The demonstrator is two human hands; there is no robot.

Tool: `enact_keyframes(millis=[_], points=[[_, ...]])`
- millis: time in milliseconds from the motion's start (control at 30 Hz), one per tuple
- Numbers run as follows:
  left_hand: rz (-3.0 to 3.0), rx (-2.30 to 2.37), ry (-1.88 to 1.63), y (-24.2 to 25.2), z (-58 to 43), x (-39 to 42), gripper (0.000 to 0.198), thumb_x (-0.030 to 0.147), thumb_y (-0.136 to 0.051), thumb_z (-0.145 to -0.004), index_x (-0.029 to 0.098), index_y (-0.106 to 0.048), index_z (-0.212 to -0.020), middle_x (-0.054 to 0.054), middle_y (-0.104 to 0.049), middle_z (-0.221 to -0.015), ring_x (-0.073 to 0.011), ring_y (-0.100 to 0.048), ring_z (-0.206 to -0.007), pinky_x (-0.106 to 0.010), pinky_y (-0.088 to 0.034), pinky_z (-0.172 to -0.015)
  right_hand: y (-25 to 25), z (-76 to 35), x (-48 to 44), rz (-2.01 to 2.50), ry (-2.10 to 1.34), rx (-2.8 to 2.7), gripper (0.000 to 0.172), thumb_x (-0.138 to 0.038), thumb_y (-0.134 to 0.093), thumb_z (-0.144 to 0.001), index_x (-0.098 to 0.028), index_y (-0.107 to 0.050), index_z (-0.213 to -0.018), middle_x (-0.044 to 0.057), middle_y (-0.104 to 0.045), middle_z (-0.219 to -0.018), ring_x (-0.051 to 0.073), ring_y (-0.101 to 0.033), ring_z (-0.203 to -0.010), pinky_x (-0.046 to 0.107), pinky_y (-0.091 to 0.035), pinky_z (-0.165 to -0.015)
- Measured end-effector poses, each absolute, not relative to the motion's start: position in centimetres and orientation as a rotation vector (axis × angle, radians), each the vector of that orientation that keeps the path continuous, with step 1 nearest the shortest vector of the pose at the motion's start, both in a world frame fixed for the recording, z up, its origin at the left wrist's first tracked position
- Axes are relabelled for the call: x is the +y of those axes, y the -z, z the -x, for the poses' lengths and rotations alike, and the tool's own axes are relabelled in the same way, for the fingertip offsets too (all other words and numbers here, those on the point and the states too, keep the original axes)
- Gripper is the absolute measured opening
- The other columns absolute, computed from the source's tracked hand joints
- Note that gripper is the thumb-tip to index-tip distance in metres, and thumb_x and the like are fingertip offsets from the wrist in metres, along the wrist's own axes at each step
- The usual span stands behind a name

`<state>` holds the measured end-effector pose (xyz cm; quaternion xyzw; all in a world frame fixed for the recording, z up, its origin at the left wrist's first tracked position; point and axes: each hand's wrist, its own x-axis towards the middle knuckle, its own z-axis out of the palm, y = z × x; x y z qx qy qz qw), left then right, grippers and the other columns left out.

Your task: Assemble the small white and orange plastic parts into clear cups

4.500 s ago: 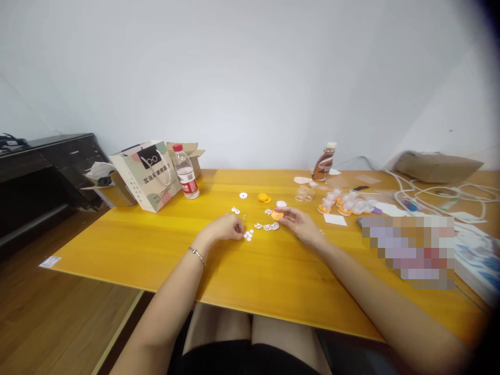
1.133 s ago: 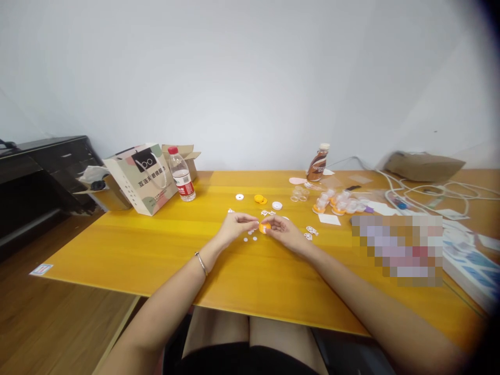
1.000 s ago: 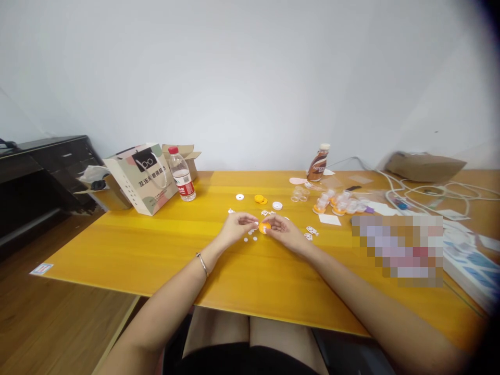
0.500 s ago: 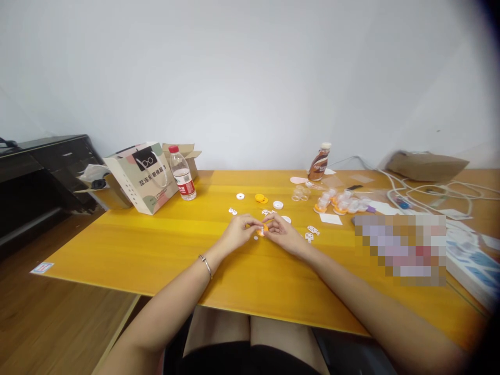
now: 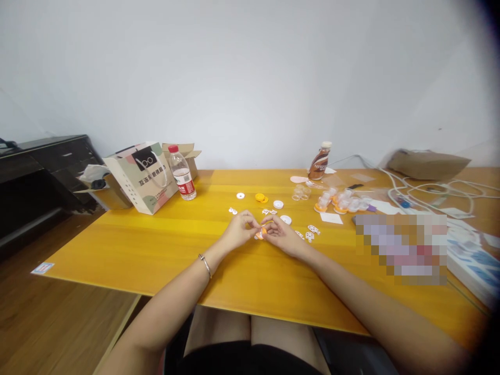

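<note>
Head view: left fingers (image 5: 254, 229) and right fingers (image 5: 271, 238) pinch a small orange disc (image 5: 260, 234), whitish towards its middle.

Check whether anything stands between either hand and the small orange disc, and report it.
Nothing visible stands in the way: the right hand holds the small orange disc, and the left hand has its fingertips right at it. The nearest white disc lies beyond the right hand.
</note>
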<state>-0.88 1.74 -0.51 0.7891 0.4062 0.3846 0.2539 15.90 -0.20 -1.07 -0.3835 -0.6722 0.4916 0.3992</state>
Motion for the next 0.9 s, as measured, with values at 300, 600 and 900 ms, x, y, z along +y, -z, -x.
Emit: enact_keyframes(millis=[300, 600, 900], points=[[-2.091, 1.131, -1.051, 0.1, 0.8, 1.3, 0.008, 0.019, -0.061, -0.067, 0.013, -0.056, -0.066, -0.001, -0.052, -0.072, -0.0092, -0.050, -0.070, -0.021, -0.041, -0.065, 0.6, -15.8, -0.6, 0.953, -1.244, -1.685, 0.025, -0.030, -0.062, -0.066, -0.023, -0.046, -0.084, -0.002, -0.058, -0.070, 0.011, -0.056, -0.066, 0.028, -0.044, -0.068], [-1.810, 1.225, -1.208, 0.7, -0.1, 3.0, 0.014, 0.026, -0.054, -0.074, 0.014, -0.055, -0.081, -0.003, -0.060, -0.082, -0.0107, -0.054, -0.074, -0.023, -0.043, -0.070, -0.3, -17.8, 0.8, 0.988, -1.251, -1.507, 0.029, -0.031, -0.064, -0.065, -0.022, -0.052, -0.089, -0.001, -0.060, -0.074, 0.012, -0.057, -0.067, 0.030, -0.043, -0.072], [-2.565, 1.044, -0.715, -0.5, -5.4, 7.3, 0.025, 0.025, -0.048, -0.078, 0.014, -0.057, -0.099, -0.008, -0.059, -0.099, -0.0184, -0.053, -0.093, -0.029, -0.039, -0.083, -0.4, -21.2, 3.4, 1.019, -1.042, -1.200, 0.036, -0.031, -0.069, -0.060, -0.022, -0.051, -0.090, 0.001, -0.061, -0.082, 0.015, -0.059, -0.079, 0.032, -0.043, -0.078]])
